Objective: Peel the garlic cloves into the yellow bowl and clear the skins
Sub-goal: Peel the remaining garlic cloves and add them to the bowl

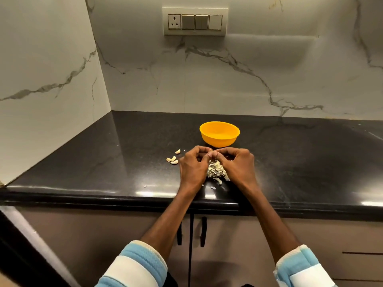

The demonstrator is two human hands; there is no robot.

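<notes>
1. Garlic clove [210,150]: only a pale tip shows, pinched between the fingertips of both hands, just above the counter.
2. Left hand [191,165] and right hand [236,162] meet knuckle to knuckle, fingers curled tight inward on the clove; most of it is hidden by them.
3. Skins [217,171] lie in a loose papery heap at 6 o'clock from the pinch, between the two wrists, with a few stray flakes nearer the counter edge.
4. Loose cloves [173,159] sit at 9 o'clock from the left hand: a pair touching, and one more just beyond them.
5. Yellow bowl [217,140] stands upright at 12 o'clock from the hands, near them but apart.
6. All of it rests on a black countertop [103,162]; a switch panel [194,21] is on the marble wall at 12 o'clock, well beyond the bowl.
</notes>
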